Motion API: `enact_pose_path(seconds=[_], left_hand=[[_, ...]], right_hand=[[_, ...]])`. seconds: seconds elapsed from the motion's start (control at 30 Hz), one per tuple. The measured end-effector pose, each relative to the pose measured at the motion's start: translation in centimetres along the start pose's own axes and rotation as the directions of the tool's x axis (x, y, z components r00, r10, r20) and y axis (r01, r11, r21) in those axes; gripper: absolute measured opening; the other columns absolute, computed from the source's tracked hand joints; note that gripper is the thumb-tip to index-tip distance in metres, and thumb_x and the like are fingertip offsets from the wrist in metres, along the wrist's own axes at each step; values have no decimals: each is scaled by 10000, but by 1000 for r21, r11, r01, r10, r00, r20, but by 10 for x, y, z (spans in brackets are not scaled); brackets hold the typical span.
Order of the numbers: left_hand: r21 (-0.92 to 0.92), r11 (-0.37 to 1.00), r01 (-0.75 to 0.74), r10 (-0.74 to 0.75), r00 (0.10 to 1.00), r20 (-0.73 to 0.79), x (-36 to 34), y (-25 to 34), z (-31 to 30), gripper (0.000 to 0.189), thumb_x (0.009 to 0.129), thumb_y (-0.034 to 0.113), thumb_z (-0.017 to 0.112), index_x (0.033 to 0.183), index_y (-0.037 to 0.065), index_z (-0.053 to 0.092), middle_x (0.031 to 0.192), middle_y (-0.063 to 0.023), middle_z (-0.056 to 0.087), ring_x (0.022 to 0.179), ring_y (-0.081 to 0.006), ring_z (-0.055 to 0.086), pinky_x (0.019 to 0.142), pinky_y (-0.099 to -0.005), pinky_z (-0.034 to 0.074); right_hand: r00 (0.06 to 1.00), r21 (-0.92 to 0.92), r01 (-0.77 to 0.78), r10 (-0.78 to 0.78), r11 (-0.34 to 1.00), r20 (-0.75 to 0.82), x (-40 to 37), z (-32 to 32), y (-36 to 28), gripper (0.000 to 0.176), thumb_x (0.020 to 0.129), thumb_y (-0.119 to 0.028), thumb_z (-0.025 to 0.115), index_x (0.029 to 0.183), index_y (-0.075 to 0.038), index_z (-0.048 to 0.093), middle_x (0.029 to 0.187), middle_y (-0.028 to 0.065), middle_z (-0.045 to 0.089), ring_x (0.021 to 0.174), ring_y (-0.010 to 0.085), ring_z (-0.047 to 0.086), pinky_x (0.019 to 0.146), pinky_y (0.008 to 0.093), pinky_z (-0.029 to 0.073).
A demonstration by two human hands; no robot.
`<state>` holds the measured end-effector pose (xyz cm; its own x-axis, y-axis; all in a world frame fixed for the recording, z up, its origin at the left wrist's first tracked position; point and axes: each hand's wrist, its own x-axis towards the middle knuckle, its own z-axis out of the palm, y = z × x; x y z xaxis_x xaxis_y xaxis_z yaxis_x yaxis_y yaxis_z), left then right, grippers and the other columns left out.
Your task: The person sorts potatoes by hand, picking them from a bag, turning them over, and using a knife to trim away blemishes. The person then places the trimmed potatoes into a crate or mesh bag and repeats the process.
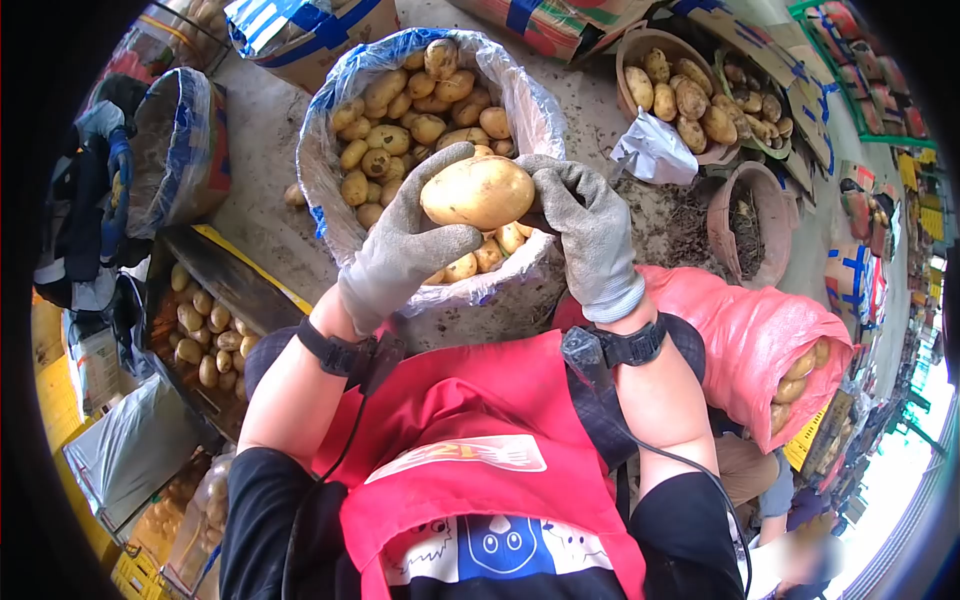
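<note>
My left hand, in a grey-coated work glove, grips a large pale yellow potato between thumb and fingers. My right hand, gloved the same way, is at the potato's right end with its fingers curled in a pinch; whether anything is between them is hidden. Both hands are above a large round container lined with clear plastic and edged with blue tape. Many loose potatoes fill it, some with dark soil spots.
Beside my right arm lies a pink sack of potatoes. Beyond are a potato-filled basin, a white crumpled bag and a brown tub of debris. At left stands a potato crate. Another person is at lower right.
</note>
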<state>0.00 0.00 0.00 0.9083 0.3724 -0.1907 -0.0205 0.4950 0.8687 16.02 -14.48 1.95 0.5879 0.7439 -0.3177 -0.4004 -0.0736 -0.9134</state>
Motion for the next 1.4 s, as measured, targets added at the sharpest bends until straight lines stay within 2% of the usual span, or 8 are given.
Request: enact_pose_path(seconds=[0.33,0.53,0.83,0.9,1.03,1.13,1.23,1.4], left_hand=[[-21,1000,-7,7,1000,0,-10,6,-2,877,761,166,917,1500,48,460,1400,-100,595,1284,-209,586,1123,-368,467],[423,906,-4,133,952,-276,-110,117,-94,804,823,323,836,1484,30,485,1316,-111,643,1197,-222,640,1036,-363,530],[215,373,903,-122,278,-953,-342,41,-377,510,879,293,797,1293,26,664,1083,-80,719,999,-200,683,810,-324,574],[100,623,775,-125,225,-966,-283,40,-365,413,927,268,736,1238,-1,695,987,-23,704,876,-111,649,708,-291,536],[565,565,601,38,665,-746,-153,-6,-410,535,959,225,702,1445,42,571,1299,-100,681,1151,-187,643,997,-317,520],[800,15,600,-31,800,-599,-54,-31,-405,810,835,161,730,1580,232,419,1595,-182,444,1401,-359,518,1121,-461,472],[759,-453,467,-230,762,-606,11,-67,-403,840,831,159,723,1591,285,389,1634,-142,400,1451,-343,466,1128,-477,475],[678,-346,649,-213,649,-730,24,-110,-417,444,992,358,553,1415,233,603,1399,-158,639,1309,-373,601,1049,-513,510]], right_hand=[[883,-523,467,-414,713,222,-9,-7,1,291,989,-169,728,1190,42,705,1061,69,736,926,109,681,857,261,550],[986,-65,69,-78,995,-148,-6,-9,2,211,1020,-224,700,1108,-32,703,957,36,724,810,108,687,758,247,555],[990,-138,-35,15,990,-143,3,-9,16,255,1048,-220,657,1176,-2,690,1065,67,727,906,136,703,815,262,570],[990,-236,-49,16,971,-144,4,-4,19,264,1050,-219,651,1194,0,685,1070,66,726,914,139,702,830,270,569],[976,-291,-71,7,954,-216,4,8,24,290,1056,-211,635,1233,17,663,1101,87,718,925,161,703,855,289,568],[971,-360,-62,-26,931,-236,11,12,30,267,1066,-173,605,1236,27,654,1120,103,712,942,165,701,872,300,571],[966,-427,-57,-57,902,-251,19,15,31,245,1074,-146,584,1227,32,653,1128,108,711,945,161,698,884,305,574],[958,-420,-78,-49,904,-284,25,25,24,220,1078,-127,579,1214,24,663,1112,96,717,952,147,699,869,288,576]])
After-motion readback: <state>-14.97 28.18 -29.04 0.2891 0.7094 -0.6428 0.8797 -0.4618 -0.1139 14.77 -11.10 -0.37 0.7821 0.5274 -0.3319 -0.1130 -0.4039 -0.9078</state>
